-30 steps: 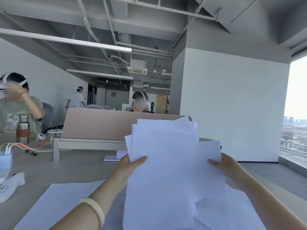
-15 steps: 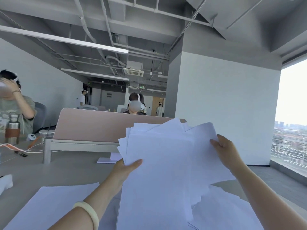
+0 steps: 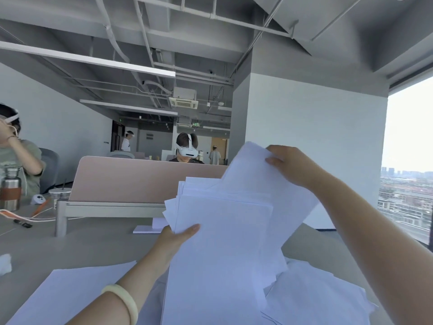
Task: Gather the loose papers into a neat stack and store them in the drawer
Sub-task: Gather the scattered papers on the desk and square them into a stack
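A grey worktop (image 3: pixel 93 245) carries a pink divider panel (image 3: pixel 140 179) on a pale metal frame (image 3: pixel 105 208). At the far left stands a steel bottle (image 3: pixel 10 192) with a brown sleeve, and a lidded clear cup (image 3: pixel 59 194) sits near the frame's end. Orange and white cables (image 3: pixel 23 215) trail between them. A white crumpled lump (image 3: pixel 4 263), perhaps a tissue, lies at the left edge. Behind the panel sits a person in a white headset (image 3: pixel 186 151). Another person in a green shirt (image 3: pixel 21 158) sits at the left, with a grey chair (image 3: pixel 49 170) behind. A white pillar (image 3: pixel 314 148) rises beside a window (image 3: pixel 407 184) over city buildings.
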Tool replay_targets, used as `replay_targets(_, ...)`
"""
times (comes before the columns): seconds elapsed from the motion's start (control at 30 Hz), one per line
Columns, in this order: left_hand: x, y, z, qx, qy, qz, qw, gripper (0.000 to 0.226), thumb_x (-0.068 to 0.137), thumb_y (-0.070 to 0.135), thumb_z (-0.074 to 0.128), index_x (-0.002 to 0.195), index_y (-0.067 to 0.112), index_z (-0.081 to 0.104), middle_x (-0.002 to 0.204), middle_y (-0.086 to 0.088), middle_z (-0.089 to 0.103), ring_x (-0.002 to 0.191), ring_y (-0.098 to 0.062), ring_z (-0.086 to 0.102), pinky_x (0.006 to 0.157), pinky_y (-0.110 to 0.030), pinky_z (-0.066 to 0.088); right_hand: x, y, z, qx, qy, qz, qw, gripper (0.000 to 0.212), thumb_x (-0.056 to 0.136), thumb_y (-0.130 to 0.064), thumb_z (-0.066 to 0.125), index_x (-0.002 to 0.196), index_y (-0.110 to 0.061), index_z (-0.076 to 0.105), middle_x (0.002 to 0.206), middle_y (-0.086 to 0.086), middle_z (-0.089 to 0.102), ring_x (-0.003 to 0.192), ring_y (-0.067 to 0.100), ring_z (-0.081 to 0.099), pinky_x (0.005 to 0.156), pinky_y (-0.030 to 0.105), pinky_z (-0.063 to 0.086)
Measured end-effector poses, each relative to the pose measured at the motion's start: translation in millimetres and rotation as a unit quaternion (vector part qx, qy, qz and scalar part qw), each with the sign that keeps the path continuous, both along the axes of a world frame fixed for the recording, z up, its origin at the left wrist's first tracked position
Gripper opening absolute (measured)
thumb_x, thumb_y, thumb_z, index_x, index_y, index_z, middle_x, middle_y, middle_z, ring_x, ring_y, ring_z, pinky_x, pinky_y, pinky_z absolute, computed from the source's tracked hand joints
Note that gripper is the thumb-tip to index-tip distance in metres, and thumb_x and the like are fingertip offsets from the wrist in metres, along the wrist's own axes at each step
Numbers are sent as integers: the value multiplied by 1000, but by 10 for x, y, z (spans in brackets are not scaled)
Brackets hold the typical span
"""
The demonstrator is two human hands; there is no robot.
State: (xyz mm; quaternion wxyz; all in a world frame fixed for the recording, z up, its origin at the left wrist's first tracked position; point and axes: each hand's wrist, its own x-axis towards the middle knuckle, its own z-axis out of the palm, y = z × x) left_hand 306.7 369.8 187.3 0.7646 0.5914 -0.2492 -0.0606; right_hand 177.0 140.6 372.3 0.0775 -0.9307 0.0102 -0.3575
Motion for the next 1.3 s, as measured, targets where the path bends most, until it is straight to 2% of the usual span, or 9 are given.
replay_targets(0.13, -34, -57, 23, 17, -16, 3, 1000, 59, 49, 43, 82, 103, 20, 71, 103, 5, 75, 103, -18, 69, 97, -40, 51, 193, 513, 1, -200, 18, -50, 978, 31, 102, -15, 35, 129, -18, 50, 131, 6, 48, 122, 27, 43, 99, 38, 32)
replay_targets(0.3, -17, -108, -12, 10, -21, 7, 1000, 20, 78, 20, 76, 97, 22, 70, 94, 11, 76, 98, -10, 69, 92, -31, 50, 375, 1079, -305, -265, 68, 62, 960, 34, 99, -5, 38, 132, -10, 49, 136, 10, 45, 125, 28, 39, 102, 37, 31)
replay_targets(0.43, 12, -66, -45, -7, -1, 41, 999, 35, 65, 35, 79, 97, 24, 70, 96, 10, 76, 101, -14, 68, 96, -37, 49, 301, 739, -276, 6, -150, 198, 969, 32, 95, -13, 55, 125, -2, 56, 130, 11, 55, 124, 24, 46, 108, 35, 32)
replay_targets(0.5, 43, -24, -19, -27, 14, 53, 998, 46, 59, 42, 79, 101, 25, 70, 99, 7, 76, 102, -18, 68, 97, -42, 50, 216, 390, -328, 242, -240, 172, 924, 48, 94, -29, 58, 138, -13, 45, 140, 2, 46, 131, 17, 42, 107, 29, 33)
replay_targets(0.6, 65, -6, 75, -53, 25, 79, 995, 29, 73, 32, 77, 100, 24, 68, 97, 6, 73, 102, -20, 66, 92, -37, 50, 154, 75, -688, 466, -61, 165, 867, 64, 95, -41, 52, 149, -24, 23, 149, -6, 36, 132, 8, 38, 97, 25, 30)
replay_targets(0.73, 39, -90, 278, -54, -3, 109, 993, 32, 69, 36, 75, 98, 24, 68, 103, 2, 73, 103, -22, 66, 96, -42, 50, 188, 9, -1244, 501, 111, 232, 826, 68, 78, -45, 73, 137, -23, 48, 123, -8, 67, 109, 12, 67, 93, 35, 53)
replay_targets(0.93, -1, -98, 759, -58, -45, 99, 992, 30, 77, 28, 76, 104, 15, 70, 104, -3, 73, 97, -23, 70, 89, -40, 54, 256, -53, -1085, 517, 15, 230, 824, 38, 80, -40, 73, 111, -17, 68, 104, 0, 76, 95, 22, 73, 87, 41, 57)
replay_targets(1.1, 47, 34, 155, 22, 14, 19, 999, 70, 39, 40, 92, 103, 18, 71, 105, -3, 75, 90, -18, 73, 77, -32, 56, 348, -162, -1525, 536, 48, 159, 828, 41, 89, -50, 57, 105, -14, 66, 103, 0, 73, 94, 19, 70, 86, 37, 56)
replay_targets(1.3, 91, -93, 76, 17, 40, 96, 994, 18, 75, 25, 78, 89, 19, 68, 99, -5, 73, 93, -25, 69, 88, -38, 52, 481, 2, -1659, 542, 38, 146, 826, 37, 95, -38, 53, 114, -9, 66, 108, 3, 73, 98, 19, 70, 94, 39, 53)
